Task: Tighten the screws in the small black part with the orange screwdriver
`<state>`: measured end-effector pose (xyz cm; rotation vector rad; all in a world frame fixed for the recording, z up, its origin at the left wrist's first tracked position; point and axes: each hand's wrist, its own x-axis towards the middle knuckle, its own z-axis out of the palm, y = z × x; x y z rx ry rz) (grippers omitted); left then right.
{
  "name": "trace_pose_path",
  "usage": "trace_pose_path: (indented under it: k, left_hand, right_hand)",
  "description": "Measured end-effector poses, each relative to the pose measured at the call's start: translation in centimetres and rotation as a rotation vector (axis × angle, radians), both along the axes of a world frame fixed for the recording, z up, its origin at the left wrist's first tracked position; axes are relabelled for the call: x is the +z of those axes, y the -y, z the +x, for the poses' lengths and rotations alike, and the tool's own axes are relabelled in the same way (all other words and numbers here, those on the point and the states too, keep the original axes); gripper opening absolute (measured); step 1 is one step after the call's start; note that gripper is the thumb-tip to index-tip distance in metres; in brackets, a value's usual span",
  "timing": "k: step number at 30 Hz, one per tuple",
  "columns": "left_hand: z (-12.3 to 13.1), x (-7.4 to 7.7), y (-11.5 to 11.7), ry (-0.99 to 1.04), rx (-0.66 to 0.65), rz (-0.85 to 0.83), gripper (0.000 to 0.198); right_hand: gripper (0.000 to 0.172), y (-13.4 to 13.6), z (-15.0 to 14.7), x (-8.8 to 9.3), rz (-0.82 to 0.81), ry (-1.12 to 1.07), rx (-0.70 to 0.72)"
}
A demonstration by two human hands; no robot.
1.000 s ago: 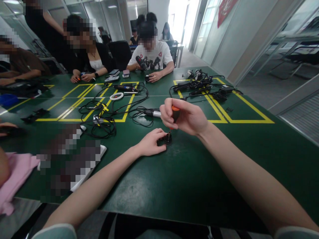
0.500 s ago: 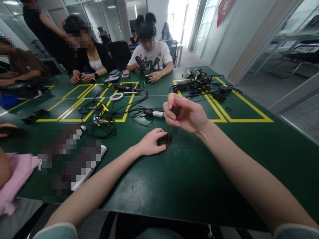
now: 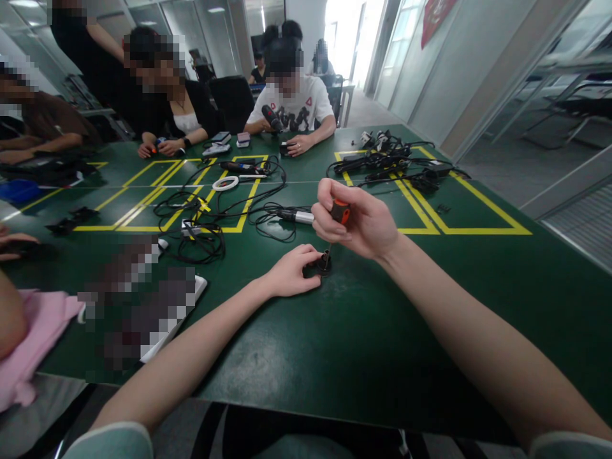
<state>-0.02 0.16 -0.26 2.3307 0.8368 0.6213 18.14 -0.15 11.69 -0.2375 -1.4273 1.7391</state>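
Note:
My right hand (image 3: pixel 361 217) is closed around the orange and black handle of a screwdriver (image 3: pixel 340 211). Its thin metal shaft points down, and the tip reaches into a small round black part (image 3: pixel 325 264) on the green table. The tip itself is too small to make out. With thumb and fingers on its left side, my left hand (image 3: pixel 292 271) grips that black part against the tabletop.
Black cables (image 3: pixel 201 245) lie left of my hands, and a silver and black electric screwdriver (image 3: pixel 299 217) lies just beyond them. A cable heap (image 3: pixel 387 159) sits at the far right. Two phones (image 3: pixel 198 287) lie near my left forearm. Co-workers sit across the green table (image 3: pixel 287 357).
The view has shifted slightly. My right hand has turned a little with the screwdriver, showing more of its orange handle. My left hand keeps its grip on the black part.

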Motion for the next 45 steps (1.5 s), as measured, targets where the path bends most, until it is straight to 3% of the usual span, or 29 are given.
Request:
trace_pose_path:
  k: [7,15,23,30,38,45]
  left_hand:
    - [0.0,0.02,0.0,-0.008,0.004,0.001,0.034]
    - [-0.05,0.0,-0.08,-0.014,0.0,0.015,0.031]
    - [-0.02,-0.05,-0.01,-0.005,0.004,0.001,0.034]
    - [-0.09,-0.11,-0.09,-0.005,-0.001,0.01,0.035]
    - [0.08,0.0,-0.02,-0.019,0.008,0.009,0.035]
    - [0.16,-0.13,-0.04,-0.003,-0.002,0.013,0.035]
  right_hand:
    - [0.057,-0.11,-0.29,0.09,-0.025,0.008,0.055]
    - [0.039,-0.05,-0.23,-0.29,0.009,0.002,-0.036]
    - [0.055,0.1,-0.36,0.26,-0.04,0.025,0.007]
    - [0.032,0.13,-0.26,-0.13,0.003,-0.006,-0.044]
    - [0.053,0.29,-0.64,0.12,-0.044,0.076,-0.015]
    - [0.034,0.14,-0.27,-0.44,0.012,-0.01,-0.042]
